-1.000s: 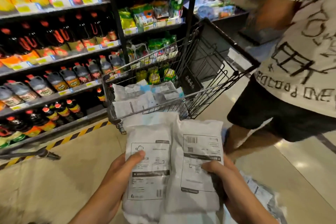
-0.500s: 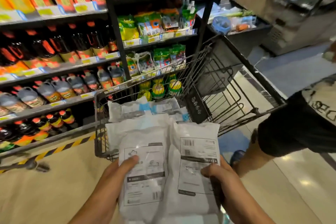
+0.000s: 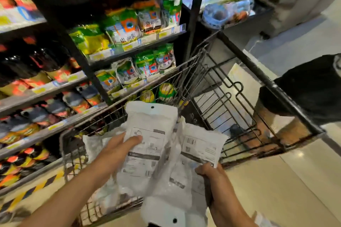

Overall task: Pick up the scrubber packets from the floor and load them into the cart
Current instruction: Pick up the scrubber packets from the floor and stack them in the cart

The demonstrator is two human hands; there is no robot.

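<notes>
Shelving: tall black metal store shelves [image 3: 77,57] fill the left and upper part of the view, stocked with dark bottles [image 3: 42,61] at far left and green and yellow pouches [image 3: 129,27] further right; the lowest ledge runs just beside the cart's left wall.
Floor edge: a yellow-and-black striped strip [image 3: 36,188] marks the base of the shelves, with a narrow band of beige tile between it and the cart.
Left hand: the left hand [image 3: 118,148] lies over the cart basket, thumb curled over the printed face of a white plastic scrubber packet [image 3: 147,153], gripping it; this packet hangs tilted above the basket's near corner.
Cart: the grey wire shopping cart [image 3: 184,79] stands at centre, its left rim against the shelf ledge; more white packets [image 3: 96,143] already lie inside, under the held one.
Right hand: the right hand [image 3: 212,177] pinches the lower edge of a second white labelled packet [image 3: 199,149], which overlaps the first and reaches over the cart's near rim.
Child seat: the cart's wire seat flap [image 3: 227,97] and dark handle bar [image 3: 262,77] slant across the right half.
Bystander: a person in black shorts [image 3: 313,86] stands just past the handle, a leg right behind the wire.
Open room: pale glossy floor tile [image 3: 276,190] spreads to the lower right.
</notes>
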